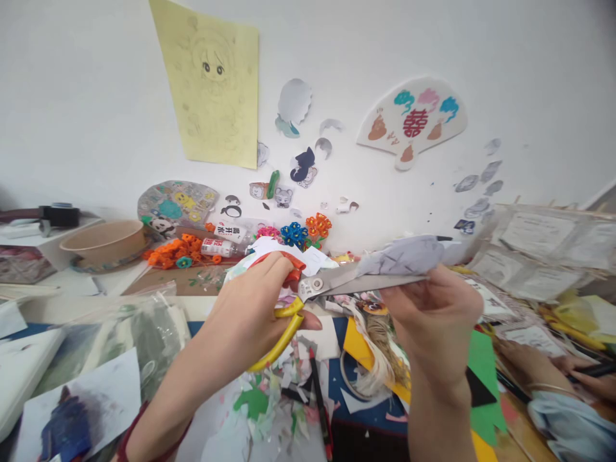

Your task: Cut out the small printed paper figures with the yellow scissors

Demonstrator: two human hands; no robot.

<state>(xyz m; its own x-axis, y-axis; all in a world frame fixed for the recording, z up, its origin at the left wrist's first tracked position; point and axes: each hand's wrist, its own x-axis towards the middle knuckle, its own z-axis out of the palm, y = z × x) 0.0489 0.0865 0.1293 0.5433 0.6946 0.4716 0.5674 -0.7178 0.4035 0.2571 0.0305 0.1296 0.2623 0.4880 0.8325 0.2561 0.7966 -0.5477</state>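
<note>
"Where's the paper [403,256]?"
"Raised, in the bite of the scissors [316,285] — the left hand [260,292] grips those, the right hand [430,305] pinches the paper's far end."
"How to cut cleanly?"
"Best turn the paper, not the scissors — right thumb well clear."

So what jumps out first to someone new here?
Probably the red-and-yellow-handled scissors, mid-view in the left hand, blades at the paper piece in the right hand. Then the wall: a yellow drawing sheet, upper left, and a colorfully decorated white fan, upper right.
</note>
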